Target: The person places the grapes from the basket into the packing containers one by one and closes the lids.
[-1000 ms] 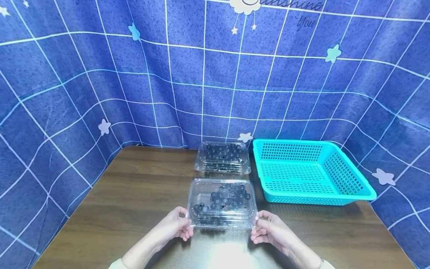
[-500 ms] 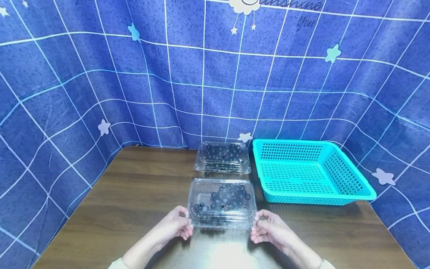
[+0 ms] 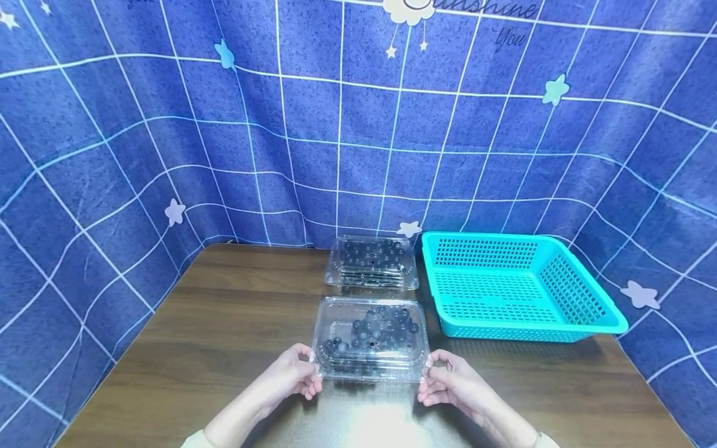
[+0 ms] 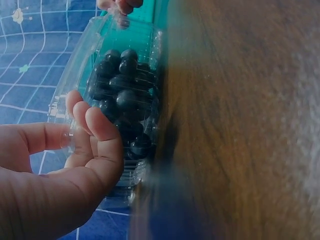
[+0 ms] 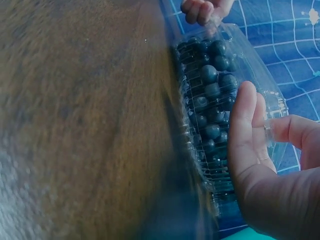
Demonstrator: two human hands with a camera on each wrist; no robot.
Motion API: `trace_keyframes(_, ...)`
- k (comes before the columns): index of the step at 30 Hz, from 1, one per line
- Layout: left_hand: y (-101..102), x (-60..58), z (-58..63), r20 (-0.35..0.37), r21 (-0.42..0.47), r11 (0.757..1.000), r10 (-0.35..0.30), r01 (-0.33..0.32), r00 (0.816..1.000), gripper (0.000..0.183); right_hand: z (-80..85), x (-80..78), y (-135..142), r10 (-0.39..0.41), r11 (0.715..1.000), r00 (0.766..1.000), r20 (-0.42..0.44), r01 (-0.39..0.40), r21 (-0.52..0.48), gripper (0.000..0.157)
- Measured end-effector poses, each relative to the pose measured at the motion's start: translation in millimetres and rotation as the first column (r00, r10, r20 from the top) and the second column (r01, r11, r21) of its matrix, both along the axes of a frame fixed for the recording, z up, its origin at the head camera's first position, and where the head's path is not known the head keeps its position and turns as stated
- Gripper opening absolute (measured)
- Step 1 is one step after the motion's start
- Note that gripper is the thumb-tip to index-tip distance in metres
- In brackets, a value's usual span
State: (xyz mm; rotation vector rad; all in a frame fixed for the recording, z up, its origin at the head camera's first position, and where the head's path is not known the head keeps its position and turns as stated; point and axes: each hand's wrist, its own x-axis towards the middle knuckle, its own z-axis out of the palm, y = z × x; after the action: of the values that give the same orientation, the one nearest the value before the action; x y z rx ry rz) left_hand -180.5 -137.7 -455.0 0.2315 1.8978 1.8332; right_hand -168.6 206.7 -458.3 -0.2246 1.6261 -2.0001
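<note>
A clear plastic clamshell box point(image 3: 342, 323) of blueberries point(image 3: 375, 326) lies on the table between my two hands, its lid down over the fruit. My left hand point(image 3: 294, 373) pinches the box's near left corner between thumb and fingers. At the near right corner, my right hand point(image 3: 448, 378) does the same. In the left wrist view the left hand point(image 4: 75, 165) grips the lid's rim, with dark berries point(image 4: 127, 100) behind the fingers. The right wrist view has the right hand's thumb and fingers point(image 5: 245, 110) on the rim, beside the berries point(image 5: 210, 75).
Behind the box stands another clear clamshell point(image 3: 372, 261) holding dark berries. A turquoise slotted basket point(image 3: 532, 331) with nothing in it sits to the right. A blue gridded curtain point(image 3: 358, 124) hangs around the wooden table point(image 3: 241, 311).
</note>
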Motion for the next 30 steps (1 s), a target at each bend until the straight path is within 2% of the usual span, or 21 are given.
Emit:
trace_keyframes(6,-3.1,0.8,2.2,-0.033,-0.077,0.997,0.006,-0.008,0.999,0.037,0.6,0.0,1.1,-0.021,0.998,1.0,-0.019,0.022,0.056,0.017)
trace_keyframes(11,-5.3,2.5,6.9,-0.117,-0.173,0.984,0.018,-0.038,0.993,0.036,1.8,0.7,3.0,-0.041,0.988,0.997,-0.061,0.05,0.143,0.018)
trace_keyframes(17,-8.2,1.3,14.6,-0.209,-0.255,0.963,0.038,-0.092,0.977,0.031,6.4,0.5,7.8,-0.079,0.96,0.988,-0.132,0.111,0.259,0.019)
trace_keyframes(20,-10.9,0.7,18.8,-0.272,-0.303,0.946,0.028,-0.113,0.962,0.029,11.8,0.3,11.5,-0.082,0.944,0.981,-0.177,0.134,0.301,0.023)
trace_keyframes(23,-13.2,0.1,24.3,-0.352,-0.366,0.92,0.002,-0.139,0.936,0.023,21.2,1.0,15.4,-0.062,0.922,0.965,-0.254,0.153,0.356,0.025)
trace_keyframes(27,-13.3,0.3,36.4,-0.447,-0.443,0.877,-0.037,-0.185,0.894,0.015,38.8,3.1,19.2,-0.018,0.889,0.928,-0.372,0.185,0.418,0.025)
trace_keyframes(30,-11.6,1.4,47.8,-0.489,-0.469,0.858,-0.056,-0.209,0.87,0.012,53.1,5.1,20.5,-0.004,0.872,0.903,-0.429,0.213,0.44,0.022)
